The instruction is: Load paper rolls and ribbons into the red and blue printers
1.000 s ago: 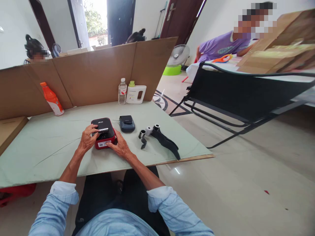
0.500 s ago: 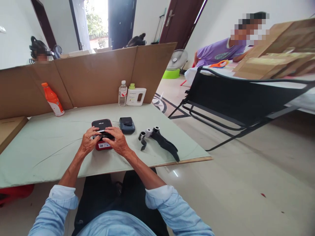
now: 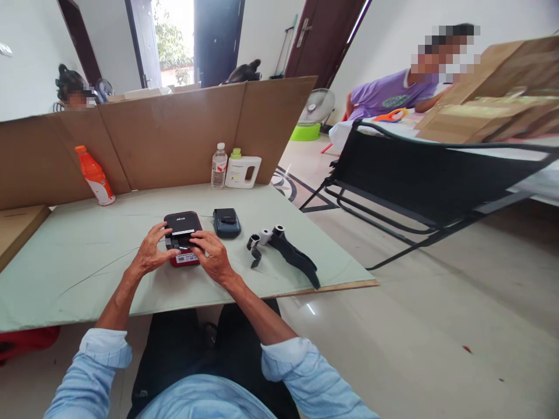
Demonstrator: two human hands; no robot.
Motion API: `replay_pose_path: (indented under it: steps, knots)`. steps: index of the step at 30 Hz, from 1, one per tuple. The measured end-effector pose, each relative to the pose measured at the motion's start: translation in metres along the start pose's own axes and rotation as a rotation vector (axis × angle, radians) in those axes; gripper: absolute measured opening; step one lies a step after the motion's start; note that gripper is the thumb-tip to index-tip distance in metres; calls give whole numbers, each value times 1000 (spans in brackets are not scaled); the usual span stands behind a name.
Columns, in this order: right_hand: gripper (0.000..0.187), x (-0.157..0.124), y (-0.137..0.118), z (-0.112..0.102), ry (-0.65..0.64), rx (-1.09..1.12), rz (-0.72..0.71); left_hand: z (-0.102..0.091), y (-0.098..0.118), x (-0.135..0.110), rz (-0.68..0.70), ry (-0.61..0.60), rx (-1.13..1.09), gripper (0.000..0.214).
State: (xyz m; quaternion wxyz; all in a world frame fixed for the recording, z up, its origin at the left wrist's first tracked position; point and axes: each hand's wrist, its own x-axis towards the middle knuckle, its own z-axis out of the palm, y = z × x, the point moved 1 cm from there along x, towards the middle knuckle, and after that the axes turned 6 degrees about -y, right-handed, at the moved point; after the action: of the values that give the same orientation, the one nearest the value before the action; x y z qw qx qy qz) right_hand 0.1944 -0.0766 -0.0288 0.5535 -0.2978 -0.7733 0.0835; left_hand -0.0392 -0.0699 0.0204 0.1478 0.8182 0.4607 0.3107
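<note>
A small red device with a black lid [image 3: 183,224] lies on the pale green tabletop [image 3: 87,256] in front of me. My left hand [image 3: 149,254] grips its left side, fingers curled onto the lid's near edge. My right hand [image 3: 211,254] presses on the near right part of the device, fingers bent over it. A white barcode label shows on the red base between my hands. A dark blue device [image 3: 226,223] sits just right of it. Further right lie paper rolls [image 3: 264,235] and a black strap-like piece [image 3: 293,256].
A cardboard screen [image 3: 174,134] stands along the table's far edge, with an orange bottle [image 3: 95,175], a water bottle [image 3: 218,165] and a white jug [image 3: 243,169] before it. A black folding frame [image 3: 419,174] and a person in purple are at the right. Another person sits behind the screen.
My right hand moved from the device's right side onto its top near edge. My left hand shifted slightly along the lid. The device stayed in place.
</note>
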Motion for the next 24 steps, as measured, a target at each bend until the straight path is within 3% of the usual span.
replay_pose_path:
  steps: [7,13,16,20,24]
  knots:
    - [34,-7,2,2,-42,-74,72,3,-3,-8,25,29,89,59]
    - [79,-20,14,10,-92,-43,201,11,1,-18,70,137,144,48]
    - [92,-29,20,15,-130,12,315,14,4,-24,90,182,176,42]
    - [96,-36,22,16,-194,90,437,19,9,-31,97,240,255,35]
    - [92,-35,19,14,-212,122,450,21,14,-34,108,282,322,34]
